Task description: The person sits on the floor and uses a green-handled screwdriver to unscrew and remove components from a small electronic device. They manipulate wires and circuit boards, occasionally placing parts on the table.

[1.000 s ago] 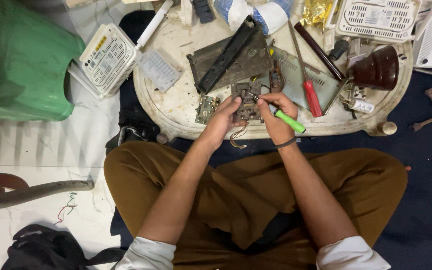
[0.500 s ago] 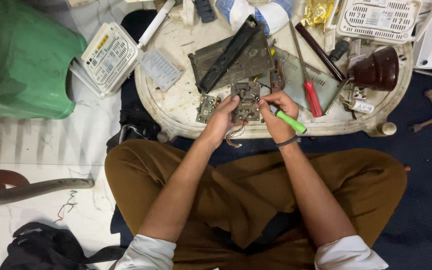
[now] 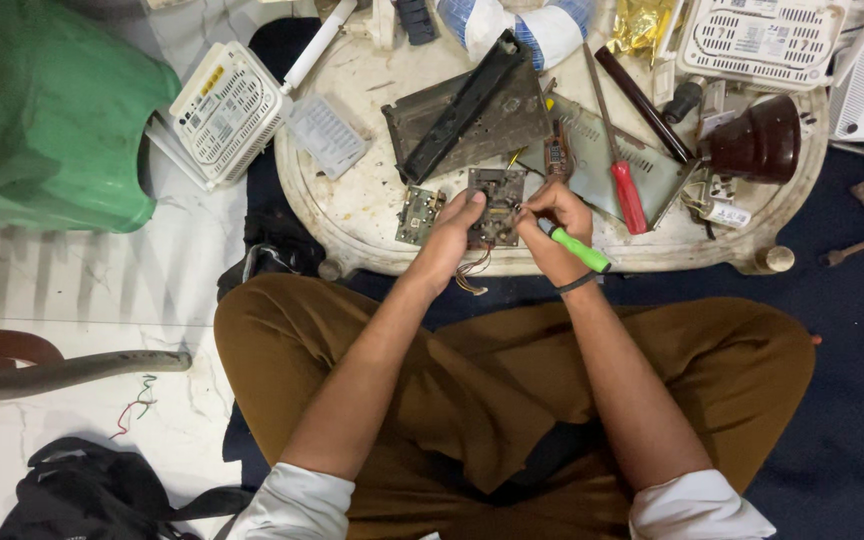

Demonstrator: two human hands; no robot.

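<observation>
A small brown circuit board [image 3: 495,192] with loose wires hanging off its near edge lies at the front of a low cream table [image 3: 352,210]. My left hand [image 3: 452,228] grips the board's left side and steadies it. My right hand [image 3: 552,222] holds a green-handled screwdriver [image 3: 578,247], its tip pressed onto the board near the right edge. A second small green circuit board [image 3: 418,214] lies just left of my left hand.
A dark metal chassis [image 3: 467,110], a red-handled screwdriver [image 3: 620,165], a brown dome-shaped object [image 3: 760,140] and white vented router cases [image 3: 227,110] [image 3: 762,40] crowd the table and floor. A green plastic stool [image 3: 52,110] stands at left, a black bag [image 3: 92,495] lower left.
Both hands stay on the brown board. They have shifted very slightly, with the screwdriver still pressed to it.
</observation>
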